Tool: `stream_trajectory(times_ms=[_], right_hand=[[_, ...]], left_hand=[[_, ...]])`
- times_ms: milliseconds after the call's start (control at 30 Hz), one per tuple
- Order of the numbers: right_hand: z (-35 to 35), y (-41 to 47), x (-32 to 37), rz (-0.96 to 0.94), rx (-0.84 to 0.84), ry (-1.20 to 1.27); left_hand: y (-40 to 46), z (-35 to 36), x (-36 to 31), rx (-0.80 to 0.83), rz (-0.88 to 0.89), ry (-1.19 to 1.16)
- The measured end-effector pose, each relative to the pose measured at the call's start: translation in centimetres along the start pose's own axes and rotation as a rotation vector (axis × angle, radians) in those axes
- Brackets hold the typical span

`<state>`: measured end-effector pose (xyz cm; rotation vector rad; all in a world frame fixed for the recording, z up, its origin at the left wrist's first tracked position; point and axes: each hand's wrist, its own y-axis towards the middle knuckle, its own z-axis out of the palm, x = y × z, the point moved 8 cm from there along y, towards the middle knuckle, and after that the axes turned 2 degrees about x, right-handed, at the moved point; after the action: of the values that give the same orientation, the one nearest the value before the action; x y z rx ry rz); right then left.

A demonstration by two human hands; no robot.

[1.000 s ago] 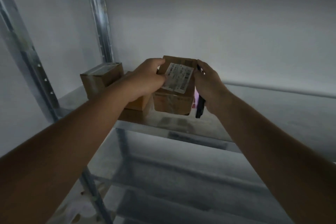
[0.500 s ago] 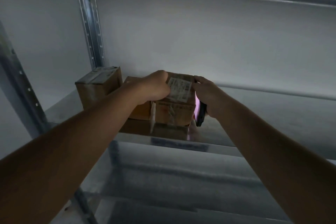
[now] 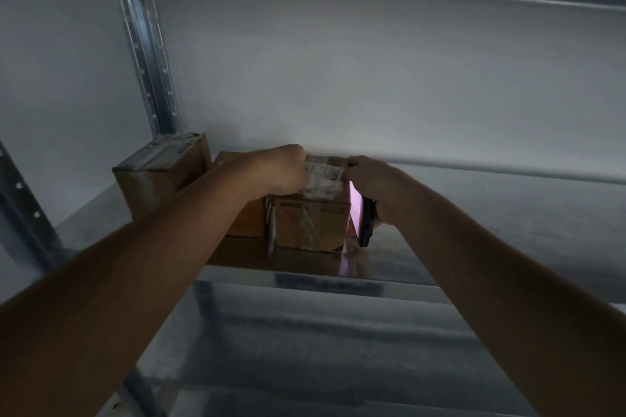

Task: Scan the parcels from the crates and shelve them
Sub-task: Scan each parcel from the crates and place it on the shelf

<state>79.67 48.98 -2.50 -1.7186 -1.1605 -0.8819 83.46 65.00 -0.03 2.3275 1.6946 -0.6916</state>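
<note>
- While both arms reach in, the parcel (image 3: 313, 220) sits on the shelf (image 3: 474, 247), touching a second box (image 3: 244, 217) on its left.
- Left hand (image 3: 277, 169) grips its top left edge, fingers curled.
- Right hand (image 3: 372, 183) touches its top right corner and holds a phone (image 3: 365, 222), screen glowing pink.
- A third box (image 3: 159, 173) stands by the post (image 3: 149, 54).

This looks like a parcel storeroom or small warehouse. Bare galvanised metal shelves (image 3: 474, 223) hang on a slotted steel upright (image 3: 149, 54) against a plain pale wall (image 3: 372, 78), with further metal levels above and below. Taped cardboard parcels (image 3: 159, 176) bearing printed shipping labels (image 3: 321, 176) stand side by side on the shelf, and the light is dim.
</note>
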Motion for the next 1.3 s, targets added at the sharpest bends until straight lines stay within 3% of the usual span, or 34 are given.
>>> stream_trajectory(times_ms=[200,433,633,1000,1300], right_hand=[[-0.8,1.4,0.1,-0.142,-0.069,0.026],[-3.1,-1.2,1.3,-0.351,-0.226,-0.237],[-5.3,-5.8,0.5,-0.427,-0.315,-0.423],[-14.9,-12.5,-6.9,-0.325,-0.55,-0.741],[-28.6,-22.5,-16.2,-0.182,-0.698,-0.911]], left_hand=[[-0.6,-0.3,-1.1,-0.066,0.047,0.061],[-2.8,-1.3,-3.4,-0.347,0.305,0.226],[-4.8,0.4,-7.2,-0.356,0.455,0.254],[-8.2,6.5,-17.1,-0.291,0.599,0.289],[-13.2,16.8,-32.6,-0.24,0.766,0.324]])
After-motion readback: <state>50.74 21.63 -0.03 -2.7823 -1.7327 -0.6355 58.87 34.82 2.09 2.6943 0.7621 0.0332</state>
